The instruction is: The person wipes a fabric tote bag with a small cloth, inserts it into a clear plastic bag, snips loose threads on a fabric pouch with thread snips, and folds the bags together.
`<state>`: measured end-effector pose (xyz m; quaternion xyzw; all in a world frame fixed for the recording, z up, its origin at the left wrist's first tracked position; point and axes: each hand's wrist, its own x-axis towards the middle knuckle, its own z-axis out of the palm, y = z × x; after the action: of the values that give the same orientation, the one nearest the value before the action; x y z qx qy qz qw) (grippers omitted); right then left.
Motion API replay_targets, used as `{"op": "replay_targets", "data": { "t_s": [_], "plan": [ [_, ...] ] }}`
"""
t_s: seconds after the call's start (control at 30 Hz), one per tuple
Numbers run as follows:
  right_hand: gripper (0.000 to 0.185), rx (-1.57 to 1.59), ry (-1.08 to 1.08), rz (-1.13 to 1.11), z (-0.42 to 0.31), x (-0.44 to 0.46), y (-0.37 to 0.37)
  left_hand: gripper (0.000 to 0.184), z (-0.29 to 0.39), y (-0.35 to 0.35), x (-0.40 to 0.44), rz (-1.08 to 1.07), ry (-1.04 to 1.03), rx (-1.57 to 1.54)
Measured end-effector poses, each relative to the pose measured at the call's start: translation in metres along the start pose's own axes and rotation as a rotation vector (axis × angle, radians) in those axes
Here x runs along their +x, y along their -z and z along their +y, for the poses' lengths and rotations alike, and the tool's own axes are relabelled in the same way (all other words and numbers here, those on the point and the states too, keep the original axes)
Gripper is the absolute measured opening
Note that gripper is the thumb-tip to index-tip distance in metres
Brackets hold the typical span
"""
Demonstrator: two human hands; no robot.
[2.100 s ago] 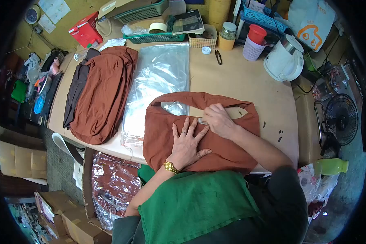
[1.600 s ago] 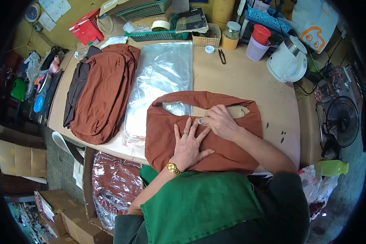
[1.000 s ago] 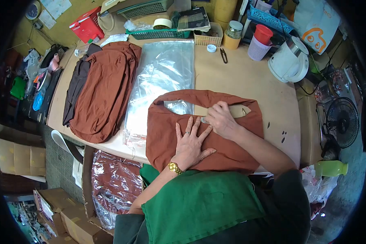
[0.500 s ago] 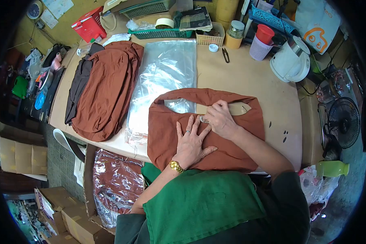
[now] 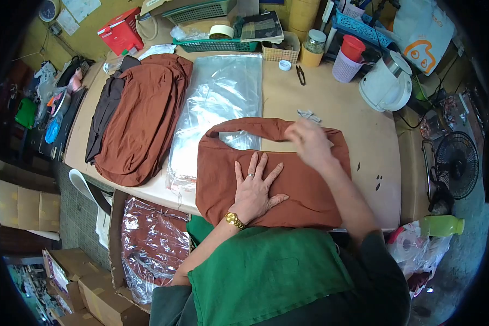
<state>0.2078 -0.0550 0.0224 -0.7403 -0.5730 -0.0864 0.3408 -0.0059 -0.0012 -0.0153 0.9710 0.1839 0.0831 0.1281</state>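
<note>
A rust-brown fabric shoulder bag (image 5: 304, 187) lies flat on the table in front of me, its strap looped at the far side. My left hand (image 5: 255, 187) rests on it with fingers spread, wearing a ring and a gold watch. Over the strap's right part hovers my right hand (image 5: 312, 144), smeared by motion, its fingers partly curled. A small crumpled whitish cloth (image 5: 308, 115) sits on the table just beyond that hand. Part of the strap is hidden behind the right hand.
Stacked brown bags (image 5: 141, 119) and clear plastic sleeves (image 5: 223, 87) lie to the left. Thread snips (image 5: 301, 75), a white lid (image 5: 284, 65), a jar (image 5: 313, 48) and a white kettle (image 5: 386, 87) stand farther back. Below left is a carton (image 5: 116, 239) of plastic-wrapped brown goods.
My right hand has lifted off the bag's opening and moved away from me. The whitish cloth it held now lies on the table beyond the strap. My left hand stays put.
</note>
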Motion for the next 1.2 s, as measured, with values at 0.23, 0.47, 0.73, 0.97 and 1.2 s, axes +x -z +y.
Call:
{"op": "replay_targets", "data": {
  "t_s": [0.23, 0.47, 0.73, 0.97, 1.2],
  "plan": [
    [0.008, 0.211, -0.158, -0.344, -0.003, -0.018, -0.031, 0.084, -0.001, -0.002, 0.0, 0.001, -0.004, 0.037],
    [0.009, 0.557, -0.46, -0.191, 0.022, -0.018, -0.042, 0.084, 0.0, -0.001, 0.0, -0.021, 0.005, 0.044],
    [0.008, 0.385, -0.238, -0.061, 0.006, -0.025, -0.055, 0.084, -0.001, -0.003, 0.0, 0.027, -0.008, 0.032],
    [0.018, 0.841, -0.564, -0.062, 0.029, -0.016, -0.04, 0.084, 0.0, -0.001, 0.0, 0.016, -0.008, 0.029],
    [0.006, -0.188, -0.043, 0.147, 0.074, 0.023, -0.016, 0.084, 0.0, -0.002, 0.0, -0.008, -0.004, 0.045]
  ]
}}
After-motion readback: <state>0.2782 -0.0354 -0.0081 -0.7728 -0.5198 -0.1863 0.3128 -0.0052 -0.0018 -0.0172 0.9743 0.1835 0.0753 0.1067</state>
